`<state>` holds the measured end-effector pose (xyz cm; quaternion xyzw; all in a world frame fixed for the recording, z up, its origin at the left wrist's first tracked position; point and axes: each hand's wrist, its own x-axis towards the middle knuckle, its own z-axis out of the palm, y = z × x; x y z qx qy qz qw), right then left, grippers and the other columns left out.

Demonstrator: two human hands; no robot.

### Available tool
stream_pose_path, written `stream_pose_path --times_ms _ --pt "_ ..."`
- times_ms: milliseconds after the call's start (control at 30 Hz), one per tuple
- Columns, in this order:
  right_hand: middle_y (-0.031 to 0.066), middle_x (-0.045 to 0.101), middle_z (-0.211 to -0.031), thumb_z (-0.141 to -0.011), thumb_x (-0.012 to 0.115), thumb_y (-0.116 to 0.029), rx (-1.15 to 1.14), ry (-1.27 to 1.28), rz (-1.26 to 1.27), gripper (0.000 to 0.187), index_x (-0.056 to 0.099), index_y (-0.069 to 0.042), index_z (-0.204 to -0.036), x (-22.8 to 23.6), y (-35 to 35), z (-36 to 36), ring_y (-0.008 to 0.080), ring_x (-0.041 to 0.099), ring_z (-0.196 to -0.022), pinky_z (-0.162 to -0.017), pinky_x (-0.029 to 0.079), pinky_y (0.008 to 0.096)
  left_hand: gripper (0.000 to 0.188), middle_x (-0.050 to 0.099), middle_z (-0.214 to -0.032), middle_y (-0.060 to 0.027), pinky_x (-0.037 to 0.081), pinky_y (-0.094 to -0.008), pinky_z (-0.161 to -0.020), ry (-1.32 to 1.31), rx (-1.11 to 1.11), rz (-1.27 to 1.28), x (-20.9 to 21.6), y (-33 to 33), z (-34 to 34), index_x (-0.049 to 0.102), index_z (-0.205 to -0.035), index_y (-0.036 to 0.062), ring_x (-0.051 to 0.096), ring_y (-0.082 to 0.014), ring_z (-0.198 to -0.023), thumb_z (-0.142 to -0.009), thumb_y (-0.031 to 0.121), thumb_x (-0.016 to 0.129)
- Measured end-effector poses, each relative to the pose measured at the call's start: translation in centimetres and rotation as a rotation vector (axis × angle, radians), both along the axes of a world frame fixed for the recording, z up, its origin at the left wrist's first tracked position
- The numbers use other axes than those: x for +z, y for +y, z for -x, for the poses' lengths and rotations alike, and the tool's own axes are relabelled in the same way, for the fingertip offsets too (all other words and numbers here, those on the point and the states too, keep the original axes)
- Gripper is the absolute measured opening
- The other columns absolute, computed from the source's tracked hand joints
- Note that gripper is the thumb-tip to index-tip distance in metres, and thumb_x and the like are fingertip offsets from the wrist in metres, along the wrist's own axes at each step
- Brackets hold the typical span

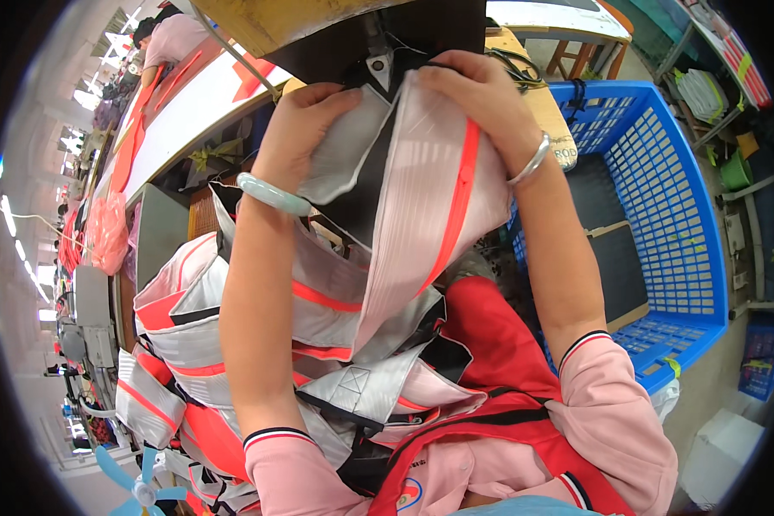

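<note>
A long sewn fabric piece, pale grey-white and pinkish with a bright orange stripe and black parts, hangs between my hands. My left hand is closed in a pinch on its left upper edge, beside a grey-white flap. My right hand pinches the upper right corner, fingers pressed together. Both hands are just below a black machine plate with a small metal fitting between them. Several similar white, orange and black sewn pieces lie heaped under and left of my forearms, some on my lap.
A large blue plastic basket stands at right with dark flat material inside. A yellowish wooden board juts over the top. At far left, another person leans over a white table. A blue fan is at lower left.
</note>
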<state>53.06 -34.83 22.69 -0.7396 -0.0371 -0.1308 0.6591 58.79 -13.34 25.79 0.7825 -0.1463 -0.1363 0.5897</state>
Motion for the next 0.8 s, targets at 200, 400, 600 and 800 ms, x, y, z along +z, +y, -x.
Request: stream_pose_path --times_ms 200,400,600,800 --pt "0.0094 0.064 -0.085 -0.076 0.066 -0.019 -0.210 -0.657 0.784 0.018 0.069 -0.007 -0.089 0.6 1.9 7.2 0.0293 0.062 -0.084 -0.074 0.049 0.0397 0.022 0.063 -0.075 -0.0005 0.045 -0.0237 -0.064 -0.228 -0.445 -0.573 0.5 0.5 1.4 0.067 -0.087 0.0000 0.054 -0.0072 -0.070 -0.085 0.022 0.067" --pt "0.0113 0.064 -0.094 -0.082 0.065 -0.017 0.158 -0.336 0.881 0.017 0.063 -0.004 -0.094 -2.1 9.8 11.7 0.0280 0.066 -0.078 -0.060 0.053 0.0375 0.030 0.063 -0.070 -0.0113 0.048 -0.0333 -0.067 -0.140 -0.722 -0.772 0.9 -3.4 4.5 0.070 -0.087 0.0011 0.060 -0.0207 -0.069 -0.082 0.030 0.065" --pt "0.0106 0.065 -0.089 -0.083 0.065 -0.020 0.127 -0.221 0.800 0.016 0.063 -0.008 -0.092 -3.6 7.9 10.9 0.0309 0.065 -0.074 -0.062 0.052 0.0393 0.040 0.066 -0.082 -0.0184 0.049 -0.0381 -0.070 -0.248 -0.406 -0.509 0.0 2.9 8.6 0.069 -0.094 -0.0002 0.063 -0.0316 -0.074 -0.088 0.039 0.060" --pt "0.0115 0.063 -0.082 -0.083 0.067 -0.016 0.134 -0.212 0.592 0.014 0.064 -0.004 -0.088 -3.3 4.1 11.9 0.0280 0.062 -0.069 -0.060 0.048 0.0350 0.034 0.066 -0.078 -0.0182 0.049 -0.0357 -0.068 -0.212 -0.339 -0.789 0.9 8.9 13.5 0.068 -0.095 -0.0018 0.063 -0.0277 -0.070 -0.082 0.030 0.072"
